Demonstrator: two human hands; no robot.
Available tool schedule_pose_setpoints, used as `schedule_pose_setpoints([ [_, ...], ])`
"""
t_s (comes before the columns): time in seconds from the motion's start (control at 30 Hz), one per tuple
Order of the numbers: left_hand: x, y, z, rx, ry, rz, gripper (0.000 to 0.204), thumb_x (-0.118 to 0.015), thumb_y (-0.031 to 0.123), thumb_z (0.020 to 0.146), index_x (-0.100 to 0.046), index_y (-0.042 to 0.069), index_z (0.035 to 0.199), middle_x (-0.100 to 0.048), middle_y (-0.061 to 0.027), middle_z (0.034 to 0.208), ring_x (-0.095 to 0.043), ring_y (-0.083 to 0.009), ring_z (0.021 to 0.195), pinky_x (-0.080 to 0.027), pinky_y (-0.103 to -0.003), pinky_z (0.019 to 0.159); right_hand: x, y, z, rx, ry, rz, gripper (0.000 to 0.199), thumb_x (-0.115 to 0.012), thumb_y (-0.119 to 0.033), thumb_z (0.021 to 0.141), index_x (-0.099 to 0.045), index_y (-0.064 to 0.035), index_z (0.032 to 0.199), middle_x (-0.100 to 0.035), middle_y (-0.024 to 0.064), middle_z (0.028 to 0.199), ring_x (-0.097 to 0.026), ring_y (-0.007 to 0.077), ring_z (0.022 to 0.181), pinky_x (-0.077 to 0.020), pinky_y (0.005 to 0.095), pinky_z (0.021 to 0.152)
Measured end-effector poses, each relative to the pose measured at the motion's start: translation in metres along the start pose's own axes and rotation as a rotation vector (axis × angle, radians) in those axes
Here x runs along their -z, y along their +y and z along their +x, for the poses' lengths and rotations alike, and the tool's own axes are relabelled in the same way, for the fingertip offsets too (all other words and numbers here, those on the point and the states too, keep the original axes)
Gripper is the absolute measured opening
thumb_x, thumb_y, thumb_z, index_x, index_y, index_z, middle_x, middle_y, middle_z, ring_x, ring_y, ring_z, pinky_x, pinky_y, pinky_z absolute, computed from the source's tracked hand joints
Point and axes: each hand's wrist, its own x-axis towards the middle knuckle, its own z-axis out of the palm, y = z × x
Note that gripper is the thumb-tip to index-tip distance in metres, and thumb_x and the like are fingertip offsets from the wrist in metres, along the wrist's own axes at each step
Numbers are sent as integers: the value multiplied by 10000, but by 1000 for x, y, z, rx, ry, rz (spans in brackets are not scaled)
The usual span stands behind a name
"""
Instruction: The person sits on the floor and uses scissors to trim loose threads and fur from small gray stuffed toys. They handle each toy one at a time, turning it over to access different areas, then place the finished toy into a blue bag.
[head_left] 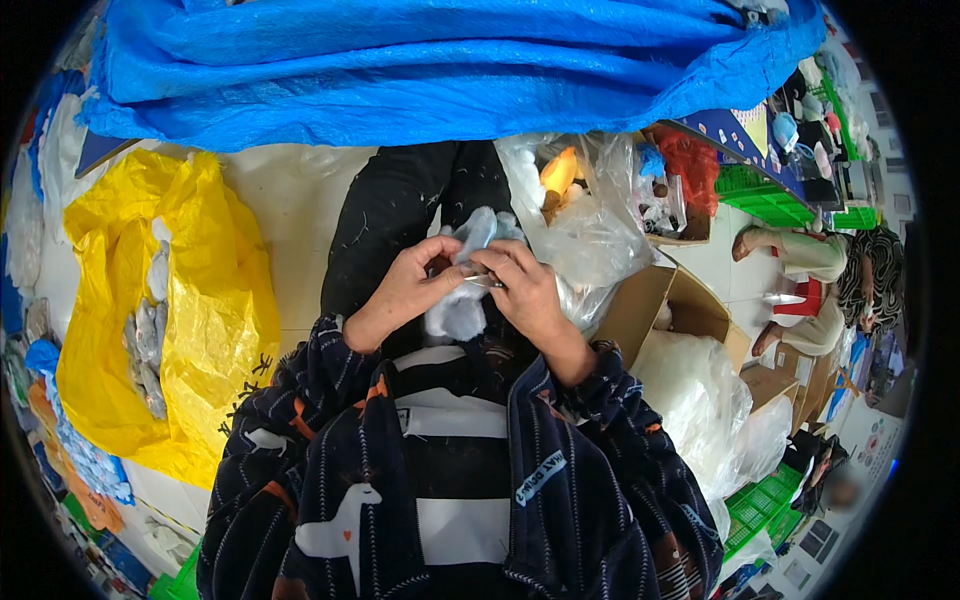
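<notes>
Both hands closed on one small pale grey-blue plush toy [462,300] over the lap. Left hand [408,290] pinches its left side; right hand [525,290] grips its right side, toy between them. Beyond: clear plastic bag [590,235], yellow plastic sheet [200,290], blue tarpaulin [420,70].

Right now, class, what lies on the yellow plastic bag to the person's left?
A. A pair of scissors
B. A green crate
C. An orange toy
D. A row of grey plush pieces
D: grey plush pieces lie in a line on the yellow bag, like the plush piece held in both hands, left and right.
</notes>
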Motion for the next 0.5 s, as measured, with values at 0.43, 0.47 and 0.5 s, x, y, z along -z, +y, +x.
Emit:
schedule_pose_setpoints([
  [0.43,-24,18,10,-117,157,849,419,-713,290,658,-525,5,900,-587,-187,861,-589,-376,781,-477,-433,668,9,-9,-4,9,-5,-336,281,-665,-24,677,-577,-74,939,-578,78,946,-632,261,724,-521,342,597],
  [0.47,-24,17,10,-113,151,880,422,-705,318,672,-526,7,894,-593,-181,867,-595,-371,788,-476,-441,678,10,-11,-4,-16,-29,-330,287,-659,-32,674,-583,-68,948,-585,79,929,-629,262,712,-519,345,589],
  [0.5,-26,17,11,-102,144,889,415,-696,321,681,-522,6,888,-593,-181,866,-594,-370,793,-471,-441,694,10,-13,-4,-43,-24,-297,282,-659,-31,680,-585,-60,950,-592,90,920,-629,272,713,-519,347,593],
])
